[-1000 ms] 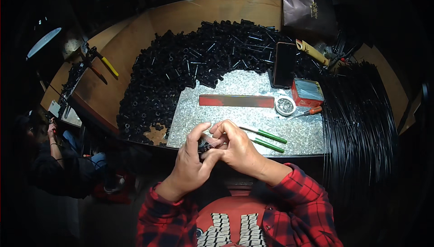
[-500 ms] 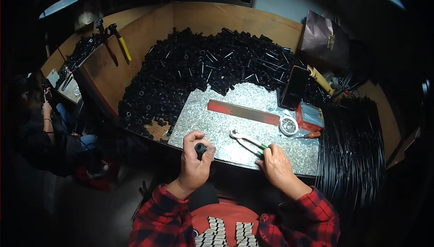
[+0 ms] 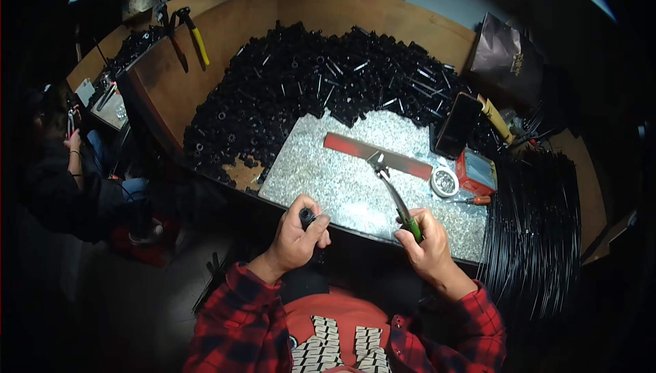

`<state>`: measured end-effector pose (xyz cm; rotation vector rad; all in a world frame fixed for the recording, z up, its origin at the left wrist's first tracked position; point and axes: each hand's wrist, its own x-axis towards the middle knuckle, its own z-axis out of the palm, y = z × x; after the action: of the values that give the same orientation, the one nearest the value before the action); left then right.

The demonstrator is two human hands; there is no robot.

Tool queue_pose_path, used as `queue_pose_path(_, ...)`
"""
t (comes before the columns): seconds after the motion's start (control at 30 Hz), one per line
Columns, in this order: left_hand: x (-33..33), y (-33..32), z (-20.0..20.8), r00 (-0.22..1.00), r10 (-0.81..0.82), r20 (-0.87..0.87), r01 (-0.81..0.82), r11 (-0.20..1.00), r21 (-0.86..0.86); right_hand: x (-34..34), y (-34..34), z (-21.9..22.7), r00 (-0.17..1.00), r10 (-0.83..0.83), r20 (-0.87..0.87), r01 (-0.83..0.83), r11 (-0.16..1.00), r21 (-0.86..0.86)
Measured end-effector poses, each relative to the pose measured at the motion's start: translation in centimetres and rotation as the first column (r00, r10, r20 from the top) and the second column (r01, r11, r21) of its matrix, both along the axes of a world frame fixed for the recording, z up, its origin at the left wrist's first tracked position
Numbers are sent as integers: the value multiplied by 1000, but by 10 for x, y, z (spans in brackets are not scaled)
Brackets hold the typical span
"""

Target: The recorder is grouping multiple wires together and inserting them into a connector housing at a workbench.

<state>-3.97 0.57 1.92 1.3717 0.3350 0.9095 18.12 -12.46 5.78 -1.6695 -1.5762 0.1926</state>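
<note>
Left hand (image 3: 295, 236) is pinching a small black cylindrical part (image 3: 307, 217) between thumb and fingers, holding it just off the near edge of the surface (image 3: 225, 72), over the lap. Right hand (image 3: 425, 246) is closing around the green handles of a pair of pliers (image 3: 395, 195), nose pointing up over the speckled grey slab (image 3: 321, 178) toward the red flat bar (image 3: 379, 156).

Change: a second ago both hands were pressed together on the part at the near edge, pliers lying on the slab. Half a second ago the right hand was reaching down to the pliers. Now the hands are sitting apart and the pliers are lifted, so the hand fitting looks finished and the tool step on the part is likely starting.

Around: a big heap of black parts (image 3: 307, 93) is covering the middle and far side of the surface. A dark phone (image 3: 456, 126), a small round tin (image 3: 444, 182) and a red box (image 3: 476, 171) are sitting at the slab's right edge. A bundle of black rods (image 3: 536, 223) is lying along the right edge. Another person (image 3: 61, 168) is sitting off the left edge.
</note>
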Motion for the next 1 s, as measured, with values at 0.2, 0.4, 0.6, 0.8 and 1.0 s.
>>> queue_pose_path(0.2, 14, 6, -15, 974, 228, 11, -205, 850, 485, -4, -6, 27, 944, 125, 306, -111, 992, -62)
queue_pose_path(0.4, 4, 0, -10, 994, -9, -104, 35, 967, 252, 5, -4, 33, 587, -242, 772, 8, 956, 293)
queue_pose_path(0.6, 16, -15, -2, 998, 61, -14, -59, 990, 129, 3, -6, 28, 491, -229, 841, -26, 961, 277)
queue_pose_path(0.8, 25, -19, -9, 985, 174, -4, -173, 979, 104, -3, -8, 25, 607, -171, 776, -6, 975, 220)
queue_pose_path(1.0, 19, -15, -17, 973, 211, -90, -199, 971, 131, -4, -26, 17, 705, 25, 709, -64, 998, 28)
